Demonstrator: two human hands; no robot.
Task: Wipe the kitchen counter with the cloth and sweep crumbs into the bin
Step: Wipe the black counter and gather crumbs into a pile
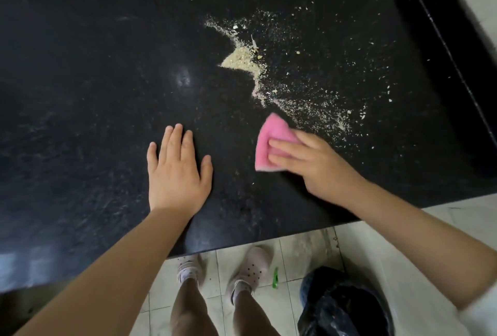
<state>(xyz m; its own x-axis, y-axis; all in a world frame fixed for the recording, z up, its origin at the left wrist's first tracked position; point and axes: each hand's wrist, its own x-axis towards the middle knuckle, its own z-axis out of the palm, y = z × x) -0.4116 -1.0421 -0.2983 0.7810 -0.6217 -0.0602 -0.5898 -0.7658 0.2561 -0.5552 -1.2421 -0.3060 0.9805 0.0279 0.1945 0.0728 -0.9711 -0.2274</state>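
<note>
Pink cloth point(271, 144) lies under the right hand point(320, 166), whose grip presses it flat to the black tabletop point(94, 80), likely to push; crumbs point(242, 59) lie beyond that grip; left hand point(177, 174) rests flat, holding nothing, perhaps bracing; bin point(341, 306) waits below.

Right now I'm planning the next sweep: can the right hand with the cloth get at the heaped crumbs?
Probably yes. The right hand presses the pink cloth on the counter, and only bare counter and scattered crumbs lie between it and the crumb heap.
</note>
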